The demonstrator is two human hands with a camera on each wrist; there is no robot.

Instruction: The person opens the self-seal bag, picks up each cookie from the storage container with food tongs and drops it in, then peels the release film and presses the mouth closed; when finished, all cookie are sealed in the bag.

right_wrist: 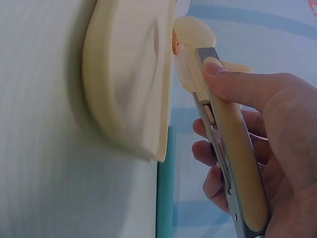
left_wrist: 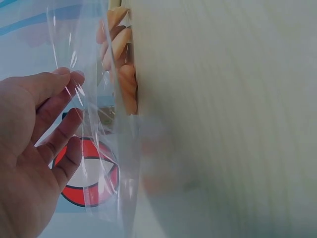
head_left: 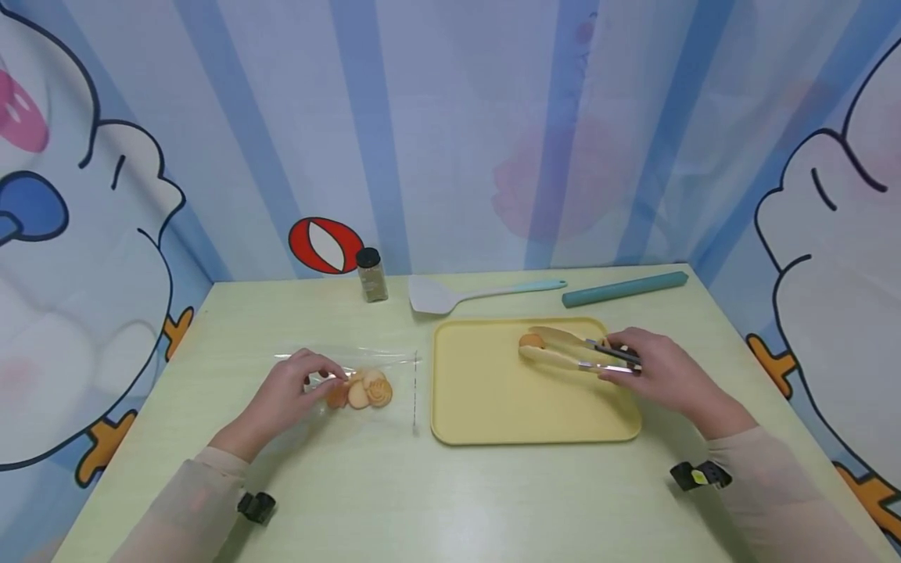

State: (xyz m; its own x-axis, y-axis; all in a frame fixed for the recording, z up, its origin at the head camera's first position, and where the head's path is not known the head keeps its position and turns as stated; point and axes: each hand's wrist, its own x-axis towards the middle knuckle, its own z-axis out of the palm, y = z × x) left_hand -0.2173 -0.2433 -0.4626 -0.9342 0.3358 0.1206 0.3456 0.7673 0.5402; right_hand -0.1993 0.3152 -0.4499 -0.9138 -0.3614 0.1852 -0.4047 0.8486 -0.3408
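The head view had my left hand point(head_left: 299, 383) holding a clear bag point(head_left: 403, 407) on the desk point(head_left: 380, 493), several cookies point(head_left: 359, 392) bunched inside. My right hand point(head_left: 658, 367) gripped tongs point(head_left: 552, 358), their tips either side of one round cookie point(head_left: 530, 342) within the yellow tray's point(head_left: 479, 399) outline; whether it touched the tray I couldn't tell. A black-capped jar point(head_left: 372, 277) stood behind the bag, brownish stuff in it.

The left wrist view caught what the head view half hid: my thumb and forefinger pinching the plastic.

The right wrist view brought out the tray's raised wall and my fingers curled round the tongs' tan grip.
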